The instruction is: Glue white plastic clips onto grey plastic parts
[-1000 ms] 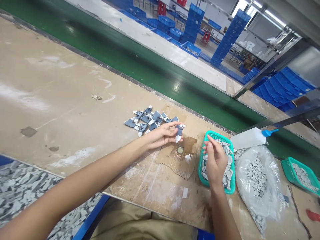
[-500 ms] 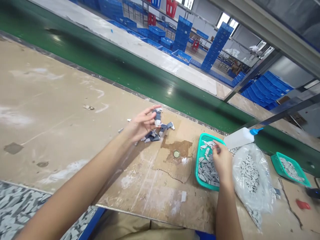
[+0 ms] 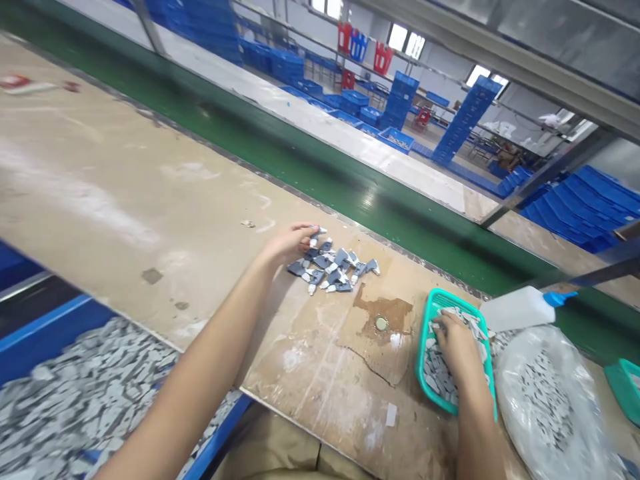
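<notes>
- Left hand [image 3: 287, 245]: fingertips pinch a grey-and-white part [image 3: 315, 238]; part sits at the finger ends, right at the pile's far-left edge. Can't tell if it touches the pile.
- Right hand [image 3: 459, 343]: reaches down into the green basket [image 3: 423, 373], fingers bent among the small pieces [image 3: 440, 380]; can't tell if it grips one.
- Pile of grey-and-white parts [image 3: 341, 267]: on the bench [image 3: 175, 220], just beside the left hand, between the two hands but well apart from the right.
- Round cap [image 3: 381, 323]: on torn cardboard [image 3: 395, 363], between pile and basket.
- White bottle [image 3: 520, 307], blue nozzle: lies on its side beyond the basket, to the right.
- Clear plastic bag [image 3: 550, 400], pieces inside: just right of the basket.
- Blue bin [image 3: 50, 325], heaped with grey pieces: lower left, below bench edge.
- Green strip [image 3: 370, 197]: runs along the bench's far side.
</notes>
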`<state>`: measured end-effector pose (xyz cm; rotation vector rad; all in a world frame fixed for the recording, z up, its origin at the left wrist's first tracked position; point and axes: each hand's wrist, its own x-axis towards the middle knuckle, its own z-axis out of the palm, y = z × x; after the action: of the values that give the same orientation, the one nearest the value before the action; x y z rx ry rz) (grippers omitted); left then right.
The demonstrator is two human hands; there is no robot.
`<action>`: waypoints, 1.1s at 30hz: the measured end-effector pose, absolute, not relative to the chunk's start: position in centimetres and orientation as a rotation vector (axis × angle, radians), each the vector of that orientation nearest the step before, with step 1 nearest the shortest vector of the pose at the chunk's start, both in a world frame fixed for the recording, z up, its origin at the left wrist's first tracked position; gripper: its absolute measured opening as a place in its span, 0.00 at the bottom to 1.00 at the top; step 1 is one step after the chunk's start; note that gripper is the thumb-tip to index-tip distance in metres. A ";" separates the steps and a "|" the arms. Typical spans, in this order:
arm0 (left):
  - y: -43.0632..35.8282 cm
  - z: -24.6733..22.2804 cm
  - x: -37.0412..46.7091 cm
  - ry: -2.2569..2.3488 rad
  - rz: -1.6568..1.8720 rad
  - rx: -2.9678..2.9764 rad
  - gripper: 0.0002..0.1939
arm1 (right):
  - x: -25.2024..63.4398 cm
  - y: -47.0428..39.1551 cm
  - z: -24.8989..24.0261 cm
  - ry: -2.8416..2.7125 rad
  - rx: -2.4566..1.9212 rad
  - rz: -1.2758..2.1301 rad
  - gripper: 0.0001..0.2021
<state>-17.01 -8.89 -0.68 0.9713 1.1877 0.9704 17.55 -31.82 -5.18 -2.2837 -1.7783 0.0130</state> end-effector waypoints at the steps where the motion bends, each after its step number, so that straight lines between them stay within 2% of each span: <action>1: -8.8 -0.9 -17.1 1.212 0.946 1.000 0.16 | 17.7 -31.8 -5.2 -1.776 -2.288 0.021 0.15; 8: -8.7 -2.1 -17.9 1.313 0.754 1.264 0.16 | 17.4 -31.7 -4.5 -1.506 -2.217 0.072 0.22; 11: -8.7 -2.2 -18.0 1.302 0.721 1.356 0.14 | 16.5 -31.8 -3.5 -1.221 -2.192 0.240 0.25; 17: -8.7 -2.6 -17.8 1.328 0.730 1.436 0.14 | 16.1 -32.0 -2.1 -0.858 -1.832 0.556 0.29; 24: -8.1 -3.1 -17.8 1.406 0.962 1.423 0.17 | 15.1 -32.4 -0.6 -0.687 -1.563 0.977 0.21; 29: -8.0 -2.7 -17.7 1.321 1.141 1.377 0.14 | 12.8 -32.4 -0.2 -0.737 -1.432 1.131 0.15; 33: -8.4 -2.2 -17.5 1.184 1.178 1.259 0.20 | 11.5 -32.4 -0.5 -0.836 -1.413 1.147 0.16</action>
<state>-17.47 -8.35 -2.21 1.2591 1.1839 1.1782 11.47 -32.44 -0.53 -1.4130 -0.8358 1.1470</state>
